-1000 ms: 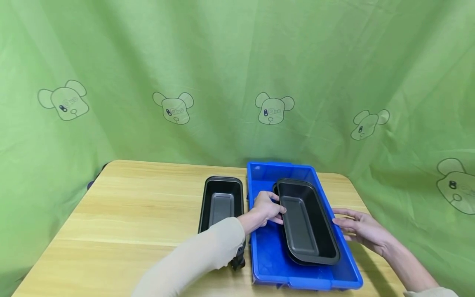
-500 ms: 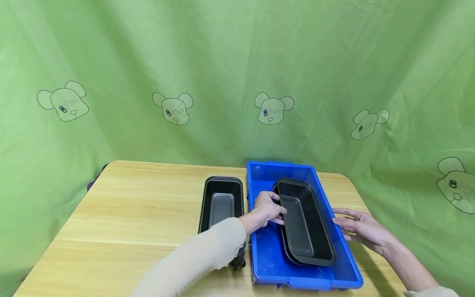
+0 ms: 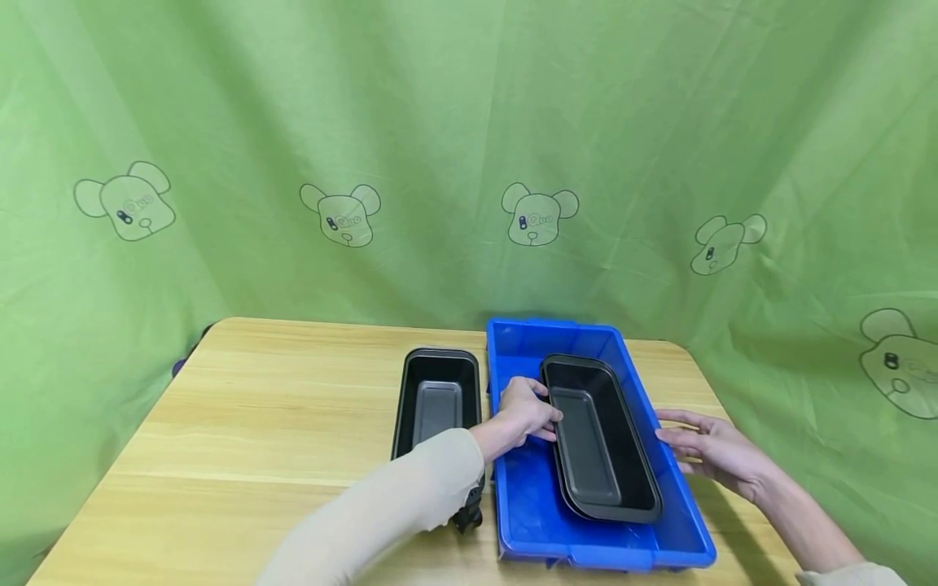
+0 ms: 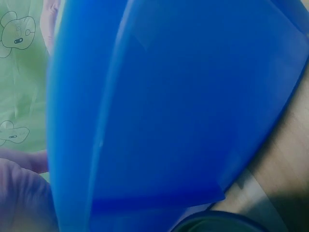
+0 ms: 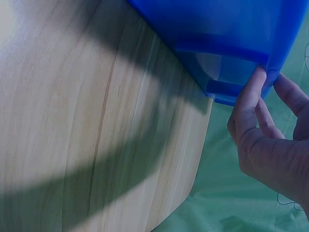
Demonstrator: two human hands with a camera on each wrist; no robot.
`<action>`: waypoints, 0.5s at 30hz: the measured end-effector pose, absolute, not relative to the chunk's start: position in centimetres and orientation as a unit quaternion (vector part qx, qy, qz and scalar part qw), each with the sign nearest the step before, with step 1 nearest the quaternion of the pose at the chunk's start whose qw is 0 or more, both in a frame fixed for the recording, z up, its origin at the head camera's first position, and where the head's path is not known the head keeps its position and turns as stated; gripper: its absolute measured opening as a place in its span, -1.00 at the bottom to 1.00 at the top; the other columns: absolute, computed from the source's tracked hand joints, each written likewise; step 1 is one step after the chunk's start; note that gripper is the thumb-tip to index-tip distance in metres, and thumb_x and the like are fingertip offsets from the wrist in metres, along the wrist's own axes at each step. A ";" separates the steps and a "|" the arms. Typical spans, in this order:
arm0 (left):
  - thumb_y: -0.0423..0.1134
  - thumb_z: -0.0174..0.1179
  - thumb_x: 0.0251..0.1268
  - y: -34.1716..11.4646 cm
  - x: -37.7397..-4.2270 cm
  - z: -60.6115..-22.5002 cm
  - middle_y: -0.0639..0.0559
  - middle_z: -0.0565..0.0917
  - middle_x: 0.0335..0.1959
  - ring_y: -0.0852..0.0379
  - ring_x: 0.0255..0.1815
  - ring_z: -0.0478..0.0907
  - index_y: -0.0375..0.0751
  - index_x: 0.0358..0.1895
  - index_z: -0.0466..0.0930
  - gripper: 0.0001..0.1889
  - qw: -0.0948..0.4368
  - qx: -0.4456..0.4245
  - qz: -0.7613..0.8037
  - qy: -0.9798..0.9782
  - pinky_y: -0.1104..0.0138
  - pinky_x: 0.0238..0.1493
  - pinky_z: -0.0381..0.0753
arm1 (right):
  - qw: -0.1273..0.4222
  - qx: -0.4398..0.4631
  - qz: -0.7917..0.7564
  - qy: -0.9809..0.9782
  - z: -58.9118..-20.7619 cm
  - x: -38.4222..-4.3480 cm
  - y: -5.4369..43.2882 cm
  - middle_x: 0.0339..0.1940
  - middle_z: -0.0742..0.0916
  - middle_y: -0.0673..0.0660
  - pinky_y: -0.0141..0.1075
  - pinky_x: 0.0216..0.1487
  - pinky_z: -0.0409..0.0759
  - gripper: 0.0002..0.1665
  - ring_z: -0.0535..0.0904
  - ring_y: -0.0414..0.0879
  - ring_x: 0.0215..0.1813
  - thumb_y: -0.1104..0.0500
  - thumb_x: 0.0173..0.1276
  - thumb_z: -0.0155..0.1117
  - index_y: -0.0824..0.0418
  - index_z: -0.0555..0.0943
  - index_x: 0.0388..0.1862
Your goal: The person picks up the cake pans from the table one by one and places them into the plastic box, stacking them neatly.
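Observation:
Two black loaf pans lie stacked in a blue plastic bin (image 3: 528,521), their rims nearly lined up. My left hand (image 3: 526,411) pinches the left rim of the upper loaf pan (image 3: 586,448), with the thumb over the edge and the other fingers partly hidden beneath it. Against the bin's right rim rest the fingertips of my right hand (image 3: 721,456), its fingers loosely extended. The right wrist view shows that hand (image 5: 270,130) beside the bin's outer wall (image 5: 231,24). Most of the lower pan is hidden.
Left of the bin, another black loaf pan (image 3: 438,403) stands on the wooden table (image 3: 293,407), partly covered by my left forearm. A green curtain (image 3: 440,122) with printed bear heads hangs behind the table and at its sides.
The upper loaf pan has shifted slightly left and settled more evenly over the lower one, with my left hand still gripping its rim. My right hand has stayed at the bin's edge.

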State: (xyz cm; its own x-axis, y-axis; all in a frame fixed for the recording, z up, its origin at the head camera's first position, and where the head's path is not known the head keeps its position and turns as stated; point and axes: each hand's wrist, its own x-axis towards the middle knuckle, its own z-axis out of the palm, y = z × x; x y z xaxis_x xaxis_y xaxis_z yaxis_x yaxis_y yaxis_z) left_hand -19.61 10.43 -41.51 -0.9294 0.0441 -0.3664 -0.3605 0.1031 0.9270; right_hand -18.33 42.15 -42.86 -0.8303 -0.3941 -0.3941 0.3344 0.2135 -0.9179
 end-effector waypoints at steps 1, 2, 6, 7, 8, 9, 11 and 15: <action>-0.59 0.43 0.20 10.4 -19.6 -41.5 -0.22 0.77 -0.42 -0.23 -0.25 0.86 -0.35 0.17 0.61 -0.55 0.153 -0.108 0.660 0.727 0.25 -0.42 0.89 | 0.290 -0.023 -0.629 0.721 -42.9 -18.3 42.2 0.03 0.83 -0.12 -0.28 0.13 0.84 -0.67 0.78 -0.22 0.06 0.21 0.70 0.05 -0.25 0.57 0.17; -0.58 0.43 0.20 10.3 -19.6 -41.5 -0.21 0.77 -0.42 -0.22 -0.25 0.86 -0.36 0.18 0.61 -0.54 0.154 -0.107 0.659 0.728 0.25 -0.41 0.89 | 0.290 -0.025 -0.630 0.720 -42.9 -18.3 42.2 0.04 0.83 -0.11 -0.28 0.13 0.84 -0.66 0.78 -0.22 0.06 0.21 0.70 0.05 -0.24 0.57 0.17; -0.57 0.44 0.20 10.2 -19.4 -41.3 -0.20 0.77 -0.41 -0.22 -0.24 0.85 -0.38 0.21 0.59 -0.52 0.157 -0.100 0.661 0.726 0.24 -0.37 0.90 | 0.287 -0.018 -0.624 0.726 -42.9 -18.3 42.2 0.03 0.83 -0.12 -0.28 0.11 0.84 -0.68 0.78 -0.22 0.05 0.19 0.70 0.06 -0.19 0.54 0.23; -0.57 0.44 0.20 10.1 -19.3 -41.2 -0.21 0.77 -0.41 -0.23 -0.24 0.85 -0.38 0.21 0.59 -0.51 0.157 -0.099 0.662 0.726 0.24 -0.37 0.90 | 0.287 -0.016 -0.621 0.730 -43.0 -18.3 42.2 0.03 0.83 -0.12 -0.27 0.11 0.84 -0.68 0.78 -0.22 0.06 0.18 0.70 0.06 -0.16 0.53 0.27; -0.57 0.44 0.20 10.1 -19.2 -41.1 -0.21 0.78 -0.41 -0.22 -0.24 0.85 -0.39 0.21 0.59 -0.51 0.157 -0.096 0.662 0.727 0.24 -0.36 0.90 | 0.286 -0.015 -0.617 0.733 -43.0 -18.3 42.2 0.04 0.83 -0.12 -0.27 0.11 0.84 -0.68 0.78 -0.21 0.06 0.18 0.70 0.07 -0.13 0.51 0.30; -0.57 0.44 0.20 10.0 -19.1 -41.1 -0.21 0.79 -0.41 -0.22 -0.25 0.85 -0.39 0.21 0.59 -0.51 0.157 -0.093 0.661 0.728 0.25 -0.36 0.90 | 0.285 -0.013 -0.614 0.736 -43.0 -18.3 42.2 0.04 0.83 -0.13 -0.27 0.11 0.84 -0.67 0.78 -0.21 0.06 0.17 0.70 0.07 -0.10 0.50 0.33; -0.56 0.45 0.20 9.8 -19.0 -41.0 -0.20 0.80 -0.41 -0.20 -0.26 0.85 -0.38 0.21 0.60 -0.51 0.157 -0.086 0.658 0.731 0.25 -0.36 0.90 | 0.285 -0.012 -0.609 0.740 -43.0 -18.3 42.1 0.05 0.83 -0.13 -0.26 0.12 0.84 -0.64 0.78 -0.21 0.07 0.16 0.70 0.08 -0.05 0.47 0.38; -0.55 0.44 0.22 9.1 -18.9 -40.7 -0.24 0.83 -0.36 -0.19 -0.27 0.85 -0.38 0.18 0.62 -0.56 0.164 -0.069 0.663 0.727 0.24 -0.33 0.91 | 0.284 -0.009 -0.607 0.742 -42.8 -18.3 42.2 0.06 0.82 -0.15 -0.25 0.14 0.83 -0.66 0.78 -0.21 0.10 0.14 0.69 0.10 -0.09 0.49 0.35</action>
State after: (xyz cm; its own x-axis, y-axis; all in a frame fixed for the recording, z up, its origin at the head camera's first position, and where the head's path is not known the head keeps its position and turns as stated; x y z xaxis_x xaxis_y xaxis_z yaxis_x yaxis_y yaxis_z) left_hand -18.91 9.07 -40.74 -0.9369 0.1161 -0.3297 -0.3176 0.1112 0.9417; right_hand -18.27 42.17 -42.83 -0.8386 -0.3580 -0.4106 0.3317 0.2623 -0.9062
